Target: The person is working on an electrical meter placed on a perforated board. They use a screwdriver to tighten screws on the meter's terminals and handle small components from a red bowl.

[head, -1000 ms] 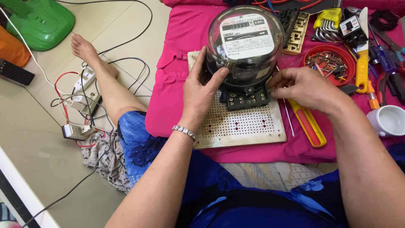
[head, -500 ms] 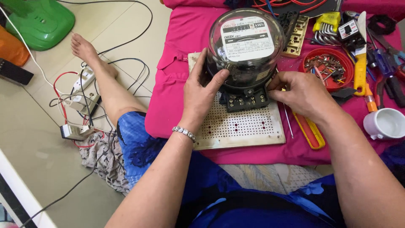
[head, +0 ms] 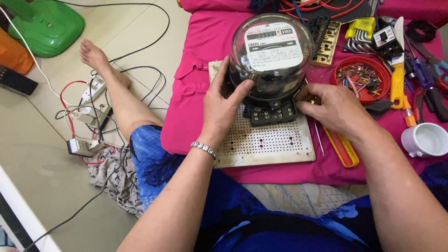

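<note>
The electricity meter [head: 272, 60] stands on the perforated board [head: 266, 140], toward the board's far edge, with its black terminal block [head: 273, 113] facing the person. Its clear domed cover looks like glass or hard plastic, so it is judged to be smooth, slippery and liable to crack if knocked; the body beneath is probably fairly heavy and quite stiff. A safer hold is judged to be low on the dark base at both sides, not on the dome.

The left hand [head: 224, 105] is laid against the left side of the meter, fingers curled round the lower rim of the dome and thumb pressed on its front. The right hand [head: 333, 109] is closed loosely at the right corner of the terminal block, fingertips pinched together; something small may be held there, but it cannot be made out.

The board lies on a pink cloth [head: 196, 93] spread over the bench, near its front edge. Free room on the board is found only on its near half. To the right, a yellow-handled screwdriver [head: 343, 149] lies just beside the board's right edge, a red dish of screws [head: 361, 77] sits behind it, and a white cup [head: 427, 140] stands near the bench's right edge. On the left the cloth ends, with cables and power strips [head: 93, 102] on the floor below.
</note>
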